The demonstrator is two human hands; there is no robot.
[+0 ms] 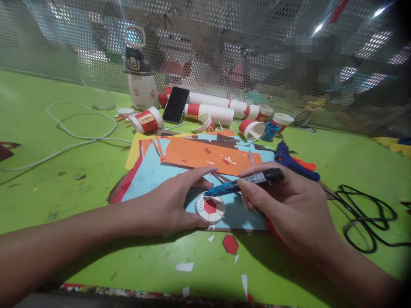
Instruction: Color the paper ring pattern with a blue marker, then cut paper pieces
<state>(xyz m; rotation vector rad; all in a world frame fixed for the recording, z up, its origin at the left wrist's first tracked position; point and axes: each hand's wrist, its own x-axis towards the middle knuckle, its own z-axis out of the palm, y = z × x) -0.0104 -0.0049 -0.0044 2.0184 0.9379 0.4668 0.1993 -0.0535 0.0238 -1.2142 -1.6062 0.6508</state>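
Note:
A round white disc (199, 212) with a red hexagon in its middle and dark lines and dots on its face lies over light blue paper (144, 179). My left hand (175, 201) grips the disc by its edge, thumb at the near side and fingers at the far side. In my right hand (276, 196) is a blue marker pen (224, 188), slanted with its tip at the disc's upper part. Behind the pen, a thin metal tool, partly hidden, lies on the paper. A loose red hexagon (230, 244) rests nearer me on the green table.
Orange paper (189, 152) with scraps lies beyond my hands. Paper cups (147, 120), a phone (176, 105) and a bottle (141, 85) stand behind. At right are a blue glue gun (292, 162) and coiled black cable (359, 218); a white cable (80, 139) curves at left.

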